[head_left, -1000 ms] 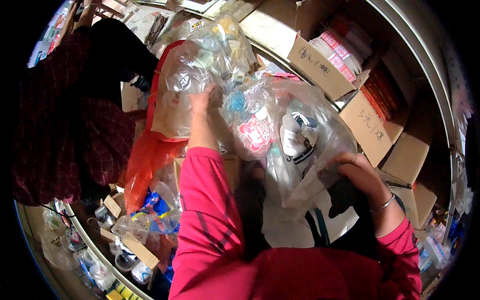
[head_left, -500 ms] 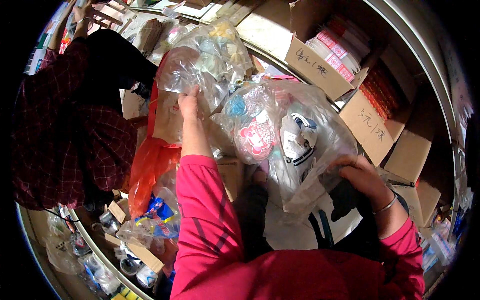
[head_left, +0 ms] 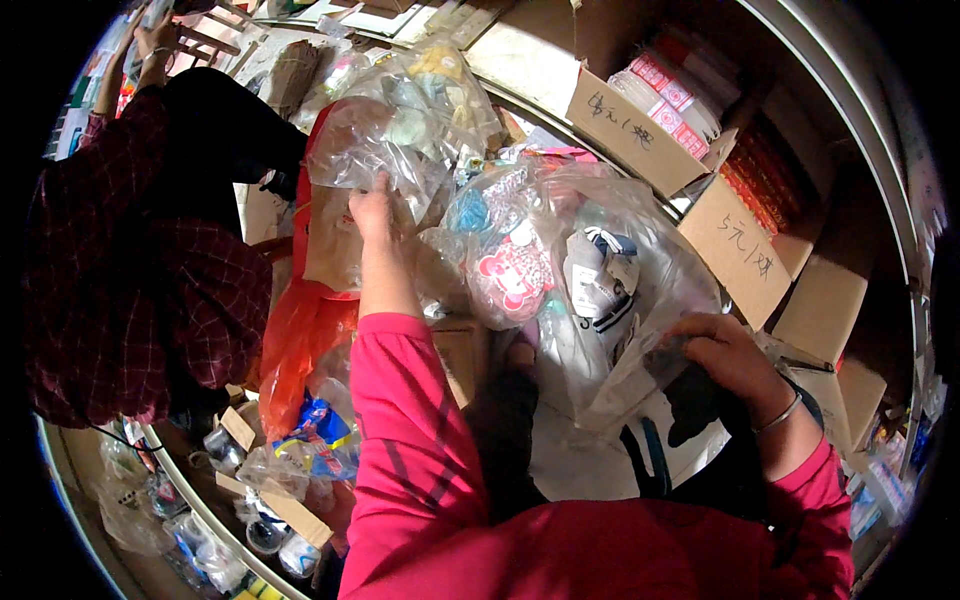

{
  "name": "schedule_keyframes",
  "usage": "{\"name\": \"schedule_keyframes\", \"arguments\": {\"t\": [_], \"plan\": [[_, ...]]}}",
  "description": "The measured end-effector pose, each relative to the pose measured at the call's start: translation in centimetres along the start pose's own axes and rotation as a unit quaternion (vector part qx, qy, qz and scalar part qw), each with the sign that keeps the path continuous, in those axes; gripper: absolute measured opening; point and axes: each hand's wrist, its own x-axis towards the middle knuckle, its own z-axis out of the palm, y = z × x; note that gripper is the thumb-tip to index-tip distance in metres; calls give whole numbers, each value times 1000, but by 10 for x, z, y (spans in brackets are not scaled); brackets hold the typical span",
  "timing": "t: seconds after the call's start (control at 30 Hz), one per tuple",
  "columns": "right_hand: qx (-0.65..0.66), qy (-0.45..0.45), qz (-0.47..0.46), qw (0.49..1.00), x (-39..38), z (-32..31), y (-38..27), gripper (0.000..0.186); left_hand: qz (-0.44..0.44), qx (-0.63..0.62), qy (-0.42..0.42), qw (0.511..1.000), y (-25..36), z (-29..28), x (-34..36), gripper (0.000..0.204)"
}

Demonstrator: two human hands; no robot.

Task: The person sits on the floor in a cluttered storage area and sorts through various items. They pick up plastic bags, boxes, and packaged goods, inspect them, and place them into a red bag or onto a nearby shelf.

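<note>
My left hand [head_left: 373, 212] is closed on the edge of a clear plastic bag [head_left: 345, 150] with a red border. To the right lies a large clear plastic bag [head_left: 665, 265] with grey-and-white, dark-striped folded fabric [head_left: 603, 272] inside. My right hand [head_left: 725, 355], a bangle on its wrist, is closed on this bag's near right edge. A dark cloth-like thing [head_left: 692, 403] hangs just below that hand; whether the fingers hold it I cannot tell. Between my hands sits a clear packet [head_left: 510, 275] with a pink-and-white patterned item, beside a blue ball-shaped thing [head_left: 467, 211].
Open cardboard boxes [head_left: 735, 245] with red and white packets stand at the right. A red plastic bag [head_left: 290, 355] hangs left of my forearm. Another person in a dark checked garment [head_left: 150, 290] is at the left. Shelves of small packaged goods [head_left: 200, 550] lie lower left.
Both hands keep their grip on the plastic. The large bag's near right edge and my right hand have shifted slightly, and the view has moved a little.
</note>
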Motion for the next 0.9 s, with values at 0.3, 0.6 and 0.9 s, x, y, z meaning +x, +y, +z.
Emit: {"name": "schedule_keyframes", "arguments": {"t": [0.3, 0.6, 0.9], "plan": [[27, 14, 34, 999, -9, -8, 14, 28, 549, 473, -2, 689, 60, 64, -63, 50], [-29, -4, -28, 999, -19, -14, 25, 26, 501, 803, -248, 210, -24, 184, 6, 34], [20, 31, 32, 999, -10, -27, 21, 28, 407, 859, -307, 42, -99, 206, 54, 51]]}}
